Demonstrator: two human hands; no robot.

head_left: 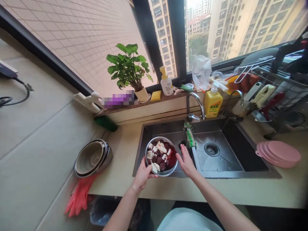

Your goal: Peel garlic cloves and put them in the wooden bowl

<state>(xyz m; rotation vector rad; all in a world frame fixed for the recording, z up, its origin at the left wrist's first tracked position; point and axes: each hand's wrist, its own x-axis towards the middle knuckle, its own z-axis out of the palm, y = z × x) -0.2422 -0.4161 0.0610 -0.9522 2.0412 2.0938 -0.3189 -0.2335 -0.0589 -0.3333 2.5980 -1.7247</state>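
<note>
A metal bowl [148, 148] of dark red and white chunks in reddish liquid sits at the left of the steel sink [243, 150]. My left hand [142, 175] grips the bowl's near left rim. My right hand [185, 162] is spread open, touching the bowl's right rim. A green sleeved faucet hose [190, 138] hangs down just right of that hand, ending in a white tip.
Stacked colanders [92, 158] and pink rubber gloves [79, 196] lie on the counter left. Pink plates [279, 153] sit right of the sink, below a dish rack [281, 93]. The sill holds a potted plant [131, 69], a soap pump [166, 82] and a yellow AXE bottle [213, 102].
</note>
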